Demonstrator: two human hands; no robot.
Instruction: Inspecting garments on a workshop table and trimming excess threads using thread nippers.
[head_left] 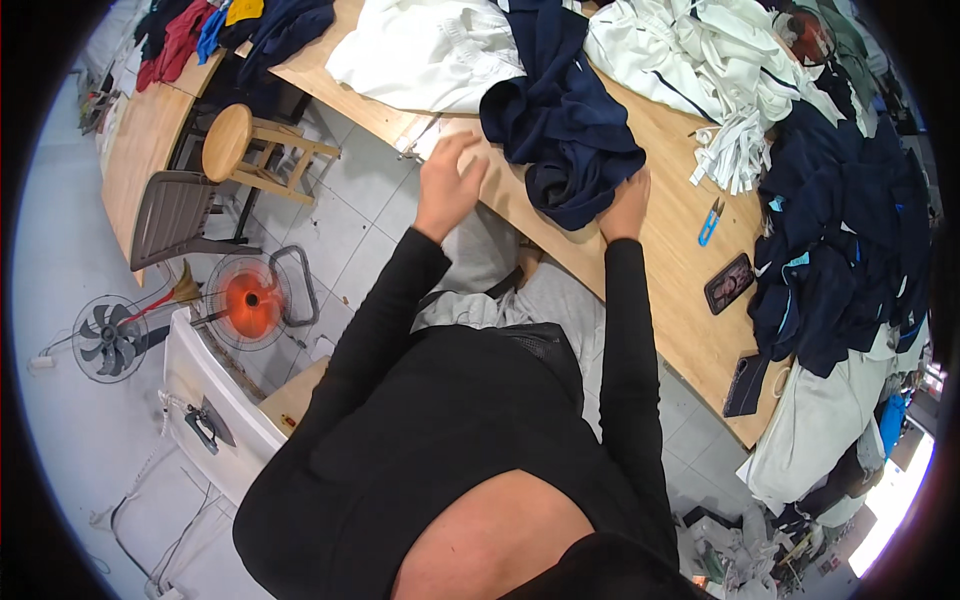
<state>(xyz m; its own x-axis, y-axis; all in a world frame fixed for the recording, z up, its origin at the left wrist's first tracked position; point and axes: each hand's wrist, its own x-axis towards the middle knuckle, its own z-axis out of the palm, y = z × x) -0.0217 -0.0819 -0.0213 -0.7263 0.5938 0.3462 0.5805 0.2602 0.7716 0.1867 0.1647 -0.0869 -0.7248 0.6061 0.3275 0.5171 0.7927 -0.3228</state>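
A wooden bench (690, 290) runs from the far left to the near right, its edge slanting past the seated person. On its right side lies the largest mass, a heap of dark navy garments (840, 220) with light-blue details; a pale cloth (815, 430) hangs at the near right end. At the far right, white garments (690, 50) are piled loosely, and a smooth white garment (420, 60) is spread at the far left. Between these two lies the navy garment (565, 140) being handled, a long, bunched piece with a rolled lower end close to the near edge. Left of the bench, on the floor, are a brown chair (175, 220), a round-topped wooden stool (228, 143) and a fan with an orange centre (250, 300). The left hand (450, 185) is released, its fingers spread and loosely curved above the near edge, just beside the garment and apart from it. The right hand (630, 205) touches the garment's near right side; its fingertips are hidden, so whether it grasps the cloth cannot be told. A bundle of white strips (735, 155), a phone (730, 283) and blue-handled thread snips (711, 222) lie to its right.
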